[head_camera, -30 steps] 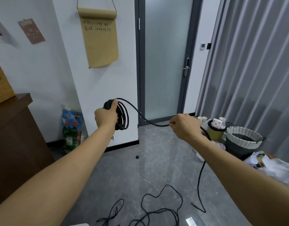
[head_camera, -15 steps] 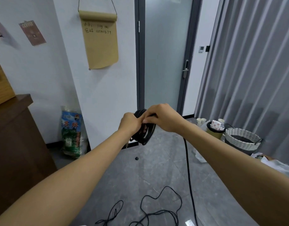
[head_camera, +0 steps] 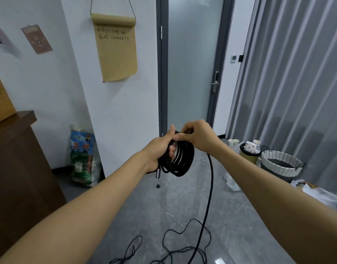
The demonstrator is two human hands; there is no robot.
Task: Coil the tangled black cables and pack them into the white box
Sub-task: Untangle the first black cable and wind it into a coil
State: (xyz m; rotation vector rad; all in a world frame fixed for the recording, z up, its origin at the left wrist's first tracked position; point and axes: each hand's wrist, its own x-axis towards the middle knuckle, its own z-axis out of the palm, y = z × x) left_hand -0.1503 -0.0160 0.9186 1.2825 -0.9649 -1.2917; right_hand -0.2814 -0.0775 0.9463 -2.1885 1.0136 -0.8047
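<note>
Grey floor (head_camera: 144,216) holding loose cable (head_camera: 207,206); left hand (head_camera: 160,149) gripping coil (head_camera: 181,159), right hand (head_camera: 198,136) pinching strand; box unseen.

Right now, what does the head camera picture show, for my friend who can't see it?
Two bare hands hold a coil of black cable: the left hand grips it, the right hand pinches its top. The loose end trails to tangled cable on the grey floor.

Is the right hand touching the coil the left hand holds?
Touching. The head view shows the right hand pinching cable onto the top of the coil, which the left hand grips.
</note>
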